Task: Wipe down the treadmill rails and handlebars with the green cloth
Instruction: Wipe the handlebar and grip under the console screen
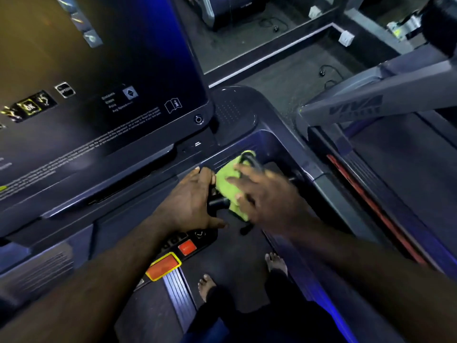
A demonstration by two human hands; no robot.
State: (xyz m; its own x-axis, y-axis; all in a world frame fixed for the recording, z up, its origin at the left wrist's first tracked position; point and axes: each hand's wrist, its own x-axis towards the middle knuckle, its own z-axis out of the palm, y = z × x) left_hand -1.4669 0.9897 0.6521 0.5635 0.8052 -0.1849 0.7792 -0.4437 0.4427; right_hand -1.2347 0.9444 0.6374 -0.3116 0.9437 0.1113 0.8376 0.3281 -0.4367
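My left hand (190, 198) grasps the smooth black round handlebar (218, 202); my right hand (268, 194), grip released, presses the crumpled green cloth (226, 179).

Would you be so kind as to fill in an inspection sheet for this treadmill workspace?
Surface: dark treadmill belt, with bare feet standing on it.
Job's things: green cloth draped over the black handlebar below the console.
Clutter: nothing seen.
Hands: left hand appears to grip the handlebar; right hand, fingers spread, rests on the cloth; the image is blurred.
Cables: loose cord with a plug on the floor beyond.
Surroundings: neighbouring treadmill to the right; red stop button near the left arm.
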